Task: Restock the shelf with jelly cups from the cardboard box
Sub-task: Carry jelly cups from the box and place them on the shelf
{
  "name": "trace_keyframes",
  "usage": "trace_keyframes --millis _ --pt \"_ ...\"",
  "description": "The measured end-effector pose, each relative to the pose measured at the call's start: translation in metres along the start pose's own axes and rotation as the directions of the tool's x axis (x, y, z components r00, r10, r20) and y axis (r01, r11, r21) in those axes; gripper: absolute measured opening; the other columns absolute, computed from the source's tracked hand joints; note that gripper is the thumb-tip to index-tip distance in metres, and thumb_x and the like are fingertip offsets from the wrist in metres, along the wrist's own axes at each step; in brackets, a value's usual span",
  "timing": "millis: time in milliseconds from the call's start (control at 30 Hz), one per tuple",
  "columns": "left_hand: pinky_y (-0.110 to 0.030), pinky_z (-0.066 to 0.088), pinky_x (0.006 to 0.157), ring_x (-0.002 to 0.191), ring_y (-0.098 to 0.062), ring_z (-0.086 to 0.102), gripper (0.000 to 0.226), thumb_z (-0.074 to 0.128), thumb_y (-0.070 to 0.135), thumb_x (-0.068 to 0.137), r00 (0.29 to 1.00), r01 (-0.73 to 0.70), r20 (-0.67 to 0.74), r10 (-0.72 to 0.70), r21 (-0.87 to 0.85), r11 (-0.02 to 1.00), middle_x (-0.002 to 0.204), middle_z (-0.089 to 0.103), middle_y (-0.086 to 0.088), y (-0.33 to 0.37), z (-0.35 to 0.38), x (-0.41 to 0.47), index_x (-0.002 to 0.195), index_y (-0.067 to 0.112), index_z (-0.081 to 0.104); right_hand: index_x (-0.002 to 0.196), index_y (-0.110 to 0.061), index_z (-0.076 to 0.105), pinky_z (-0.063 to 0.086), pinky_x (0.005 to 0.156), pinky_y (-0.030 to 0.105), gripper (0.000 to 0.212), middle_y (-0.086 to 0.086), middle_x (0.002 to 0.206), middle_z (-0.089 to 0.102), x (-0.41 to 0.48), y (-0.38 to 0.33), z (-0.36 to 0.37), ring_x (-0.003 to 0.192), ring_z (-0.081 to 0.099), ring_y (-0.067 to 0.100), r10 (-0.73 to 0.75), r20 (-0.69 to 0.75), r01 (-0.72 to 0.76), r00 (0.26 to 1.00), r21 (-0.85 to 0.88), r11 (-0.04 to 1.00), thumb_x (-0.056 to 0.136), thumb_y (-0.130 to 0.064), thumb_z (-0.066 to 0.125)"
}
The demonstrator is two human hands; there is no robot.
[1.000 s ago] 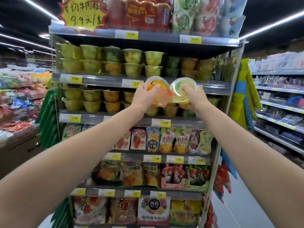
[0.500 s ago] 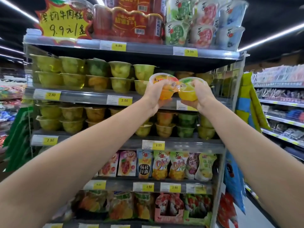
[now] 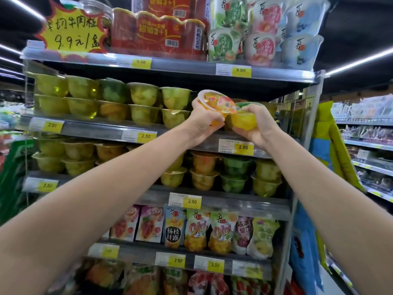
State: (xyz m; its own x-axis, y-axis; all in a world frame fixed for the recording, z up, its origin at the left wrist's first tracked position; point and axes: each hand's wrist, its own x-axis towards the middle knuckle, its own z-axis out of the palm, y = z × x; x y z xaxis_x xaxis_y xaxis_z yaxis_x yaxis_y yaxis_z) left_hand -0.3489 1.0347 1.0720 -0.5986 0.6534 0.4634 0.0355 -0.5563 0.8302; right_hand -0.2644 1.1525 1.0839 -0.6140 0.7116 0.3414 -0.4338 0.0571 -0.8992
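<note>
My left hand (image 3: 205, 122) grips an orange jelly cup (image 3: 217, 102) with a printed foil lid, tilted toward me. My right hand (image 3: 258, 124) grips a yellow jelly cup (image 3: 242, 120) with a green lid, touching the orange one. Both cups are held in front of the right part of the second shelf (image 3: 102, 129), where the row of stacked jelly cups (image 3: 144, 103) ends. The cardboard box is out of view.
The shelf below (image 3: 148, 195) holds more stacked jelly cups (image 3: 204, 171). Above stand red packs (image 3: 161, 33) and large tubs (image 3: 263, 33). Pouches (image 3: 195, 231) hang lower down. An aisle and further shelving (image 3: 365, 145) lie to the right.
Both hands have risen with their cups from the lower shelf's height up to the second shelf. The cups have turned from lids facing me to more tilted.
</note>
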Motion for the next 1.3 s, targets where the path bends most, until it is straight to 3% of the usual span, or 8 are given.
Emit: trace_keyframes --millis 167,233,300,433,533,867,1133,1300 --pt "-0.036 0.056 0.083 0.127 -0.027 0.042 0.106 0.077 0.010 0.059 0.993 -0.058 -0.086 0.087 0.290 0.955 0.139 0.032 -0.012 -0.011 -0.002 0.017 0.143 0.022 0.013 0.141 -0.011 0.030 0.058 0.069 0.038 0.103 0.019 0.135 0.045 0.009 0.001 0.000 0.119 0.053 0.032 0.020 0.084 -0.023 0.996 0.036 0.999 0.049 -0.009 0.075" --pt "-0.031 0.056 0.079 0.125 -0.025 0.044 0.095 0.078 0.011 0.075 0.990 -0.080 -0.087 0.115 0.337 0.938 0.138 0.034 -0.010 -0.014 -0.007 0.023 0.143 0.021 0.014 0.137 -0.013 0.025 0.058 0.073 0.037 0.082 0.017 0.124 0.048 0.013 0.005 0.000 0.111 0.055 0.028 -0.020 0.085 0.014 0.996 0.070 0.997 0.068 0.006 0.066" --pt "-0.030 0.056 0.080 0.118 -0.022 0.048 0.079 0.074 0.016 0.082 0.987 -0.084 -0.092 0.129 0.391 0.916 0.134 0.041 -0.008 -0.016 -0.011 0.025 0.141 0.017 0.021 0.137 -0.016 0.021 0.056 0.065 0.031 0.077 0.015 0.120 0.047 0.021 0.010 0.001 0.105 0.055 0.025 -0.078 0.012 0.077 0.997 0.025 0.997 0.076 0.016 0.056" --pt "-0.034 0.048 0.094 0.111 -0.018 0.049 0.072 0.071 0.039 0.083 0.965 -0.094 -0.119 0.232 0.670 0.736 0.124 0.046 -0.001 -0.016 -0.015 0.023 0.137 0.014 0.030 0.141 -0.017 0.023 0.057 0.067 0.029 0.081 0.017 0.133 0.042 0.030 0.013 0.004 0.116 0.051 0.029 -0.131 -0.084 0.126 0.988 -0.062 0.990 0.077 0.014 0.062" --pt "-0.040 0.047 0.097 0.113 -0.022 0.051 0.072 0.067 0.047 0.083 0.955 -0.082 -0.122 0.272 0.768 0.635 0.129 0.050 -0.004 -0.015 -0.015 0.023 0.136 0.013 0.033 0.140 -0.013 0.027 0.056 0.067 0.024 0.073 0.012 0.121 0.049 0.032 0.016 0.006 0.096 0.057 0.018 -0.134 -0.093 0.131 0.987 -0.040 0.991 0.081 0.012 0.062" --pt "-0.037 0.045 0.087 0.113 -0.027 0.056 0.065 0.061 0.053 0.086 0.932 -0.005 -0.147 0.332 0.909 0.416 0.125 0.057 -0.006 -0.023 -0.015 0.027 0.128 0.010 0.037 0.129 -0.006 0.044 0.059 0.077 0.032 0.056 0.010 0.118 0.053 0.043 0.022 0.015 0.094 0.058 0.018 -0.057 -0.239 0.088 0.969 0.123 0.988 0.081 -0.013 0.073" --pt "-0.042 0.051 0.084 0.104 -0.030 0.061 0.070 0.062 0.049 0.087 0.944 0.022 -0.127 0.303 0.944 0.329 0.117 0.061 -0.010 -0.025 -0.020 0.034 0.130 0.004 0.030 0.120 -0.004 0.050 0.057 0.085 0.038 0.047 0.013 0.116 0.059 0.047 0.019 0.022 0.105 0.060 0.026 -0.102 -0.127 0.111 0.987 0.069 0.991 0.082 -0.015 0.075" --pt "-0.043 0.053 0.083 0.103 -0.032 0.062 0.061 0.064 0.041 0.088 0.948 -0.025 -0.053 0.314 0.971 0.238 0.115 0.062 -0.015 -0.027 -0.028 0.034 0.123 0.002 0.035 0.127 -0.008 0.052 0.054 0.083 0.034 0.058 0.008 0.119 0.062 0.052 0.024 0.033 0.108 0.060 0.024 -0.137 -0.028 0.134 0.990 -0.088 0.987 0.079 -0.027 0.078"
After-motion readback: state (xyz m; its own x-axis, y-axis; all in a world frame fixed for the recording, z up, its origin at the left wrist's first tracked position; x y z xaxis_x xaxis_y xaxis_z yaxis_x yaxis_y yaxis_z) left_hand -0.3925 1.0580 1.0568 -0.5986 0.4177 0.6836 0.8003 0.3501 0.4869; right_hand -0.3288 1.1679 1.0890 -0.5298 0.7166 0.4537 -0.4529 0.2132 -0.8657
